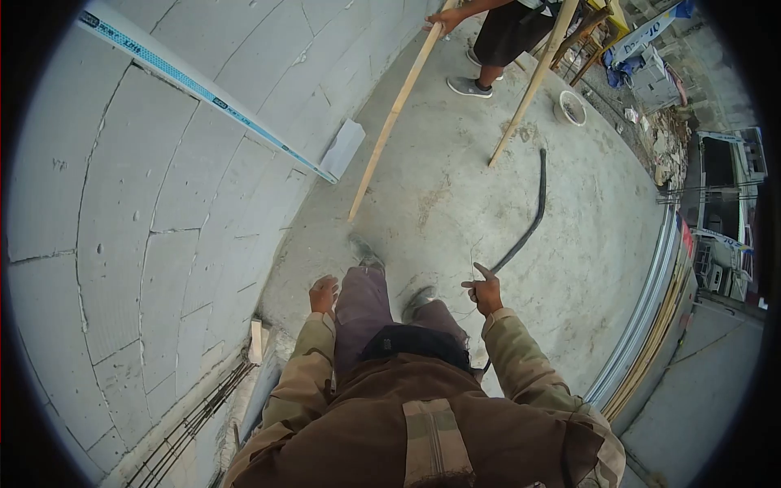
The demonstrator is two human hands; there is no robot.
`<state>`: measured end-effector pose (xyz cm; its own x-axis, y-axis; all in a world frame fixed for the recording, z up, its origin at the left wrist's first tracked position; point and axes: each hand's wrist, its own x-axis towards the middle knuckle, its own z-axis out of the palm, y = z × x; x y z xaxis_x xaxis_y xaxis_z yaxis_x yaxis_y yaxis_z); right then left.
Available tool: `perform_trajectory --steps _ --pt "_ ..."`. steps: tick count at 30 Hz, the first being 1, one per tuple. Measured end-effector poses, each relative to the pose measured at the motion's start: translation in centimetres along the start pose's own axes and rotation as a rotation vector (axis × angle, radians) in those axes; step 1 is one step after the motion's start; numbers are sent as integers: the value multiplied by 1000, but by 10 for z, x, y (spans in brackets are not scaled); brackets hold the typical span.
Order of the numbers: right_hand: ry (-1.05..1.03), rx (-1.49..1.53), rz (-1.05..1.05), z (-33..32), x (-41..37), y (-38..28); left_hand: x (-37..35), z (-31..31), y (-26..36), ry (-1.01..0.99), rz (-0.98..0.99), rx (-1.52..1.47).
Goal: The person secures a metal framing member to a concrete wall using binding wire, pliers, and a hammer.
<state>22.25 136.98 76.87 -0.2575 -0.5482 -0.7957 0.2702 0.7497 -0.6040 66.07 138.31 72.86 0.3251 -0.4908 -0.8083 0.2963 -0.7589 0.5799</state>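
**Trip and edge hazards around the black hose**

Head view. My left hand (324, 294) hangs beside my thigh with the fingers curled under, and I cannot tell whether anything is in it. My right hand (486, 291) is out to the side, thumb and forefinger spread, gripping nothing that I can see. The two hands are well apart, one on each side of my legs. The black hose (538, 203) lies on the concrete floor (439, 195). It curves from just beyond the right hand toward the foot of a leaning wooden lath (533, 85).

Risks, as I judge them:
- The hose lies near my shoes and could catch a foot.
- A co-worker's hand (445, 18) holds a second lath (394, 114), whose lower end rests on the floor ahead. If it slips, it could swing into me.
- Past the metal edging (647, 301) on the right, the floor drops to the street, with no rail that I can see.
- The rebar (195, 423) along the block wall (122, 228) at lower left could snag a leg.

Hard to read:
- My hand and sleeve hide the near end of the hose, so I cannot say whether the right hand touches it.
- The co-worker is cut off at the top edge.
- The contents of the bowl (572, 108) are too small to tell.
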Motion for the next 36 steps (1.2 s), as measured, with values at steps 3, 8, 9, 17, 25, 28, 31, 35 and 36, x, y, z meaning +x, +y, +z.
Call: perform_trajectory --steps 3,8,9,17,25,28,31,35,36 --pt "16 -161 60 42 97 -16 160 12 -27 -82 122 245" --pt "-71 -61 -77 146 296 -35 302 51 -4 -133 197 869" --pt "-78 -78 -104 173 341 -38 336 54 -9 -156 212 927" --pt "-355 -48 -310 384 640 -38 542 76 -41 -170 276 1320" --pt "-420 -716 -1122 539 724 -52 629 79 13 -649 348 1408" --pt "-559 -861 -1351 549 707 -56 628 67 -2 -393 491 1056" --pt "-601 -1009 -1473 550 690 -68 608 71 7 -107 654 814" --pt "-683 -1271 -1595 551 660 -72 603 92 35 -128 760 655" --pt "-690 -1276 -1594 549 664 -71 609 93 38 -127 756 649"
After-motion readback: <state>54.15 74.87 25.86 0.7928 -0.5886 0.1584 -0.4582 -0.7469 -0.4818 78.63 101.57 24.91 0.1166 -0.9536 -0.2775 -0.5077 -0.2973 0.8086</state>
